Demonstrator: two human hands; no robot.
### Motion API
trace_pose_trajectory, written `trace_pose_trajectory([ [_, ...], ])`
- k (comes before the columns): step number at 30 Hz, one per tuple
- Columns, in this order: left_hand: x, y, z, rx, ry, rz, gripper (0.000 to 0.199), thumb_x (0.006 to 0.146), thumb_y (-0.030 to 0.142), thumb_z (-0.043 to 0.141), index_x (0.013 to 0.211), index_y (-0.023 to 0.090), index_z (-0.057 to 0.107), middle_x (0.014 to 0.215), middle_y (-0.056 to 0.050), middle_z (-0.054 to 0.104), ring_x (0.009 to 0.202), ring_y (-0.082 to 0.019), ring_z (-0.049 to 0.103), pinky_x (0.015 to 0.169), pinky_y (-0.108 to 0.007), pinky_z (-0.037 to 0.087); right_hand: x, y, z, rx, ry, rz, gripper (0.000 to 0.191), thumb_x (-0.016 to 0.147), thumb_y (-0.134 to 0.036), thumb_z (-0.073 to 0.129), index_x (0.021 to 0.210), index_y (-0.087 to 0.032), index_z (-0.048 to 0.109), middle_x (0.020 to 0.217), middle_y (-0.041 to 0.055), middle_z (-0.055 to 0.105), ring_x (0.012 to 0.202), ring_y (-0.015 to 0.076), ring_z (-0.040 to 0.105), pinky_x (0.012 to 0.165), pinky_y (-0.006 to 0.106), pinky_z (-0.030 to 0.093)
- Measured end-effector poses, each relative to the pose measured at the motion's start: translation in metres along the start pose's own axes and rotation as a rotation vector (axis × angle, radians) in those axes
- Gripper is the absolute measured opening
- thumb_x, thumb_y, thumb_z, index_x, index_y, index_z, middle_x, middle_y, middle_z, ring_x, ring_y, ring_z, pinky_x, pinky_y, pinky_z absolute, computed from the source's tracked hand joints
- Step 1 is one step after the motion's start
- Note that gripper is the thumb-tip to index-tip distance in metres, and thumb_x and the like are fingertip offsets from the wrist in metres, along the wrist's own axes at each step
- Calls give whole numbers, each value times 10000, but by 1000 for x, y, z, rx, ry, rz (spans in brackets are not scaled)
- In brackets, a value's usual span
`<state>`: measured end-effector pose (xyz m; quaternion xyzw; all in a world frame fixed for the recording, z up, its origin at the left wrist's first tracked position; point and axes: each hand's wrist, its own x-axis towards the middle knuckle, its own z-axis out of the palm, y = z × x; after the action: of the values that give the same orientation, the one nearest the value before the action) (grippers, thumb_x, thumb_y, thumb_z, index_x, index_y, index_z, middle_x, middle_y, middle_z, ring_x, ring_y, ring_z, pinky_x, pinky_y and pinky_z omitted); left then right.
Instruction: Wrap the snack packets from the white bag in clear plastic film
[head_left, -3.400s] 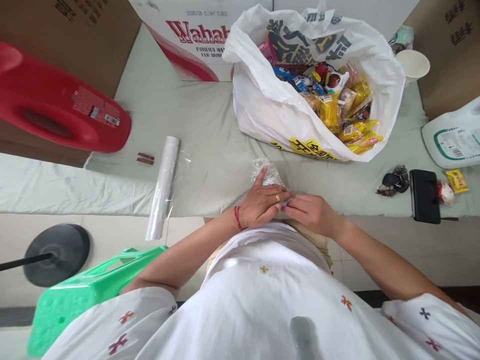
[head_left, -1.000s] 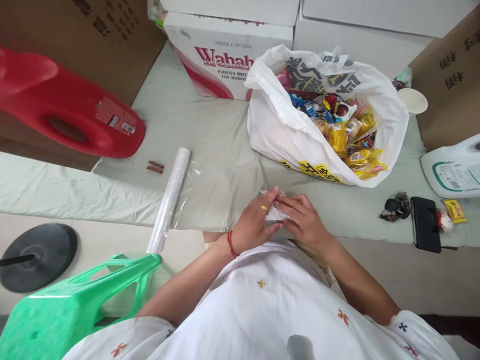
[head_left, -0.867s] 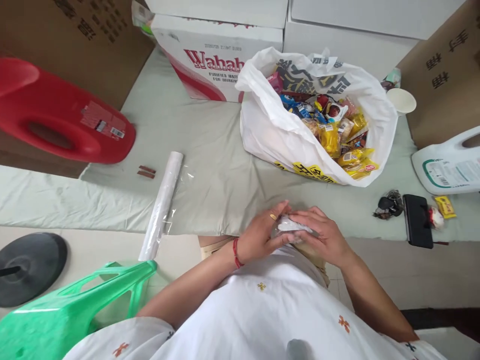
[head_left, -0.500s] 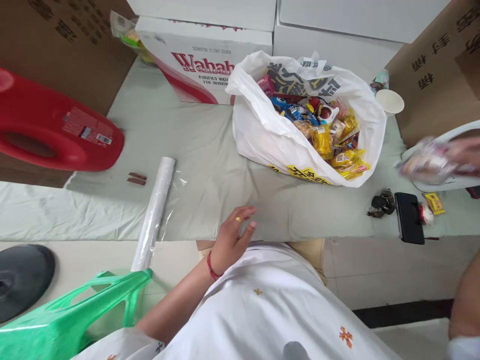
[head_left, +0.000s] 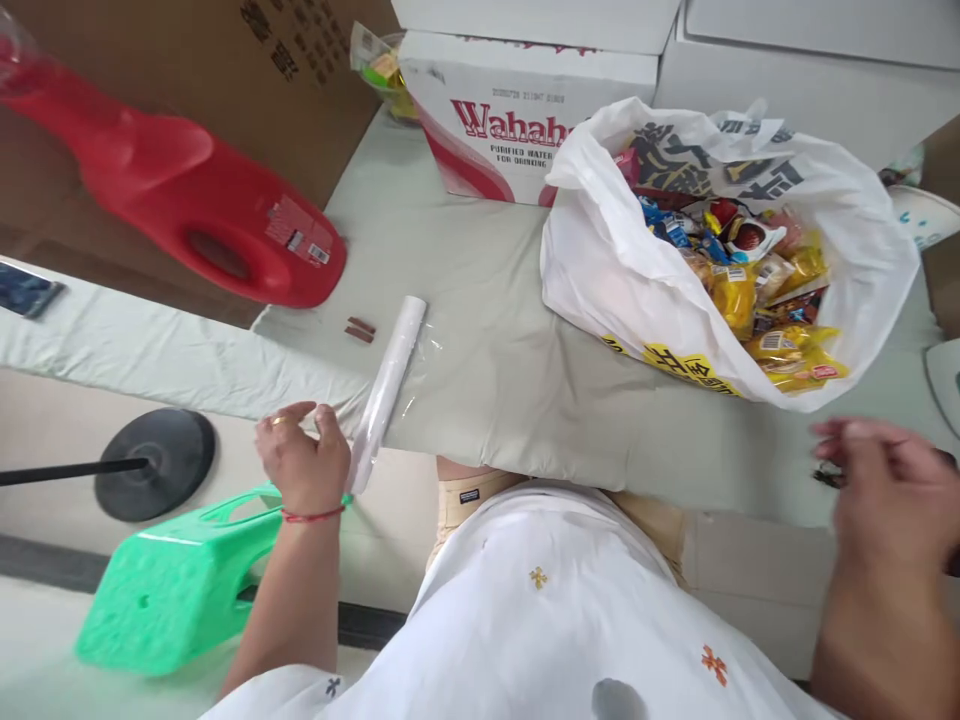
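Note:
My left hand (head_left: pixel 304 455), with a ring and a red cord bracelet, is just left of a roll of clear plastic film (head_left: pixel 390 385). Its fingers are loosely bent and apart, with nothing in them. My right hand (head_left: pixel 889 490) is over the right front of the cloth-covered table, slightly blurred, fingers half bent and apart; I see nothing in it. Part of a bunch of keys (head_left: pixel 829 474) shows beside its fingers. Between and beyond my hands stands an open white plastic bag (head_left: pixel 592 250), full of wrapped snacks (head_left: pixel 731 295) in yellow, blue and red.
A red bottle (head_left: pixel 225 215) leans at the left by a brown carton (head_left: pixel 315 60). Two small brown strips (head_left: pixel 360 329) lie near it. A Wahaha water box (head_left: pixel 495 120) stands behind. A paper cup (head_left: pixel 926 215) is at right. A green stool (head_left: pixel 165 590) stands on the floor.
My left hand has moved left from the table's front edge to the film roll. My right hand has come into fuller view, without the clear-wrapped item it held. The view has turned left.

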<state>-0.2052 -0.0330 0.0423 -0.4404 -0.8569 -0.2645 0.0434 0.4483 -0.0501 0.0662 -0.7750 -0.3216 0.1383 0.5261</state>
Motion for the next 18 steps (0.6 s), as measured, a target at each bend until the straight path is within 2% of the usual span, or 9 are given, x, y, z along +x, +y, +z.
trace_pose_trajectory([
  [2, 8, -9, 3, 17, -210, 8, 186, 878, 432, 613, 843, 250, 621, 807, -22, 635, 886, -279, 644, 903, -471, 544, -76, -26, 55, 94, -119, 39, 329, 710, -603, 886, 797, -295, 806, 837, 115, 746, 596, 188, 614, 620, 432, 476],
  [3, 8, -9, 5, 17, -305, 26, 199, 882, 446, 601, 845, 252, 630, 798, -18, 640, 853, -264, 642, 865, -432, 543, -105, -34, 70, 105, -191, 81, 340, 746, -590, 862, 846, -270, 805, 811, 82, 736, 579, 172, 590, 609, 404, 473],
  [5, 3, 1, 7, 39, -446, 34, 255, 891, 488, 573, 863, 243, 636, 818, -32, 668, 832, -250, 648, 818, -381, 524, -141, -45, 86, 99, -349, 139, 334, 810, -557, 821, 913, -240, 801, 790, 44, 729, 583, 151, 577, 606, 356, 476],
  [8, -10, 23, 6, 100, -537, -9, 359, 869, 568, 590, 941, 219, 630, 852, -64, 704, 820, -250, 661, 738, -337, 482, -153, -56, 104, 110, -578, 141, 331, 882, -534, 761, 980, -220, 792, 799, 33, 735, 617, 143, 596, 623, 317, 502],
  [11, -22, 42, 2, 64, -570, -40, 356, 840, 553, 629, 942, 212, 633, 826, -63, 713, 792, -240, 659, 711, -323, 454, -156, -80, 145, 173, -807, 112, 377, 888, -573, 739, 966, -205, 774, 787, 30, 726, 623, 138, 601, 621, 299, 520],
  [13, -31, 53, -4, -94, -602, -92, 328, 858, 533, 618, 911, 209, 634, 782, -47, 709, 735, -211, 647, 697, -312, 455, -169, -99, 182, 259, -1005, 135, 441, 857, -632, 742, 922, -197, 756, 772, 29, 709, 624, 138, 599, 614, 295, 534],
  [15, -42, 65, -10, -307, -611, -163, 340, 871, 540, 622, 918, 204, 636, 775, -35, 710, 690, -181, 630, 670, -296, 460, -191, -116, 217, 337, -1196, 214, 528, 818, -710, 735, 922, -192, 743, 831, 53, 714, 703, 160, 629, 628, 302, 565],
  [18, -64, 86, -15, -582, -603, -235, 392, 849, 573, 678, 958, 200, 628, 813, -30, 712, 665, -157, 617, 625, -279, 462, -232, -133, 255, 389, -1301, 393, 671, 765, -822, 701, 991, -191, 726, 982, 108, 724, 893, 213, 665, 686, 325, 608],
])
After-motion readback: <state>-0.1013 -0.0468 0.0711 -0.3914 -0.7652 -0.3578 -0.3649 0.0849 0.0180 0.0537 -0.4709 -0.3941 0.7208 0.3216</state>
